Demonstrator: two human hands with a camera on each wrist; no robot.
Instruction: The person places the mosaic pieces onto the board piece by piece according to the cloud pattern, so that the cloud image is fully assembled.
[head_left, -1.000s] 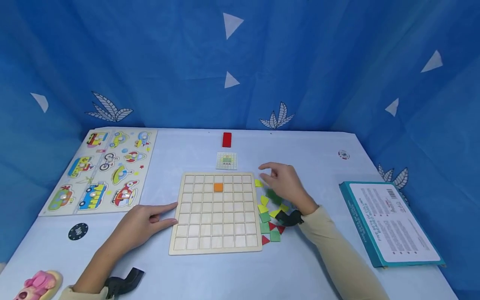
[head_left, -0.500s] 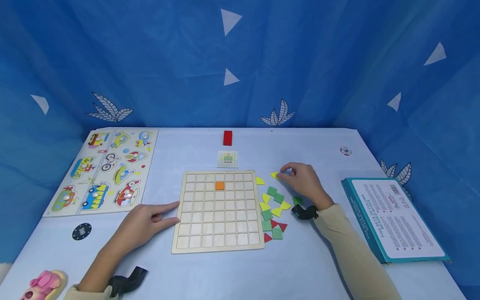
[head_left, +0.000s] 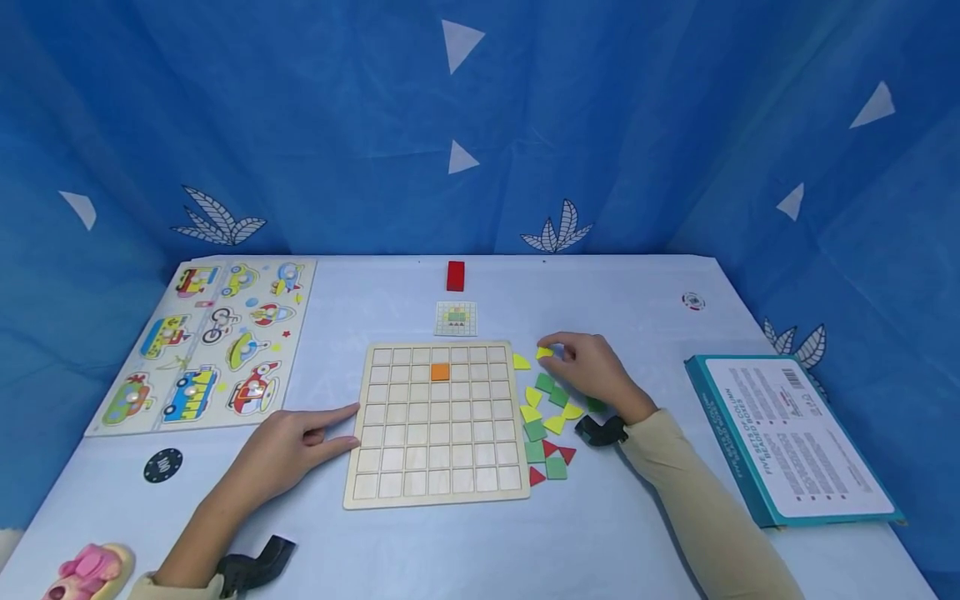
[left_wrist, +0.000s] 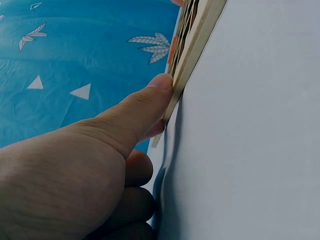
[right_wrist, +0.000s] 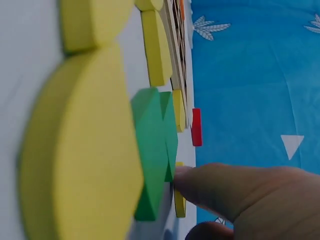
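A wooden grid board [head_left: 437,505] lies mid-table with one orange square tile [head_left: 439,372] in its upper part. At its left edge my left hand [head_left: 281,450] rests straight thumb and index fingertips; the left wrist view shows the thumb [left_wrist: 160,82] against the board's side. Right of the board, my right hand [head_left: 592,367] pinches a yellow rounded tile [head_left: 544,353] between thumb and index finger, low over the table. Near that hand lie several yellow tiles [head_left: 531,413], green square tiles [head_left: 556,468] and red triangle tiles [head_left: 537,476]. One green tile is partly under the wrist.
A small printed pattern card [head_left: 456,319] and a red block [head_left: 455,276] lie beyond the board. A vehicle peg puzzle [head_left: 225,342] is at the left, with a black round chip [head_left: 162,465] and a pink figure [head_left: 88,573]. A teal-edged box [head_left: 798,437] sits right.
My right hand has moved away from the board's right edge to a yellow tile, closed thumb and index on it, and shifted it slightly left. My left hand stays at the board's edge.
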